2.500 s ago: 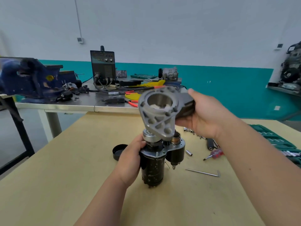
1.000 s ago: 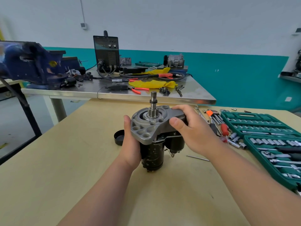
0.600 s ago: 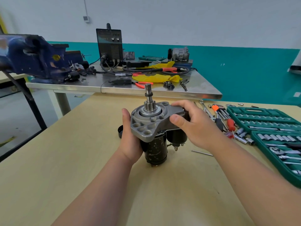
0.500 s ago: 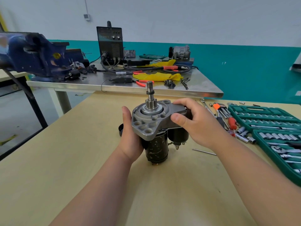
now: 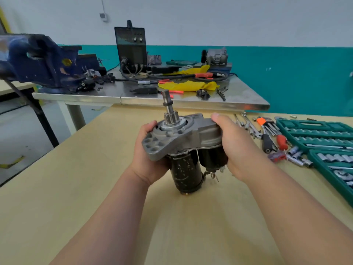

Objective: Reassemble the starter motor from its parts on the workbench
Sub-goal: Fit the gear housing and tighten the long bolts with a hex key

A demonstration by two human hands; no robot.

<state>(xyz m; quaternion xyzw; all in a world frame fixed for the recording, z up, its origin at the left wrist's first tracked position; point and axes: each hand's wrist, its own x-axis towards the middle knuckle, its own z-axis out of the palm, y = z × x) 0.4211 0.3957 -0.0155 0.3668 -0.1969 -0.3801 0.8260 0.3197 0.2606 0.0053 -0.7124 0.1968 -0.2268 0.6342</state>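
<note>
While both hands are wrapped round it, the starter motor [image 5: 186, 150] is at the middle of the wooden workbench [image 5: 95, 188], standing on end and tipped a bit, with the pinion shaft [image 5: 169, 109] pointing up and leaning left. The left hand [image 5: 147, 155] cups the left side, curled round the edge of the grey nose housing [image 5: 172, 138]. The right hand [image 5: 235, 148] is clamped over the housing's right end and down beside the solenoid [image 5: 212, 159]. The black motor body [image 5: 186, 173] hangs below the housing (can't tell if its bottom end actually touches the bench or sits just off it).

Off to the right are the green socket set cases [image 5: 313, 131], lying open, with a hex key set [image 5: 265, 125] in an orange holder and a red-handled screwdriver [image 5: 281, 140] just left of them. On the far side there's a steel table [image 5: 191, 100] with a blue vise [image 5: 42, 62], a black welder-type box [image 5: 130, 46] and a yellow cloth [image 5: 187, 86].
</note>
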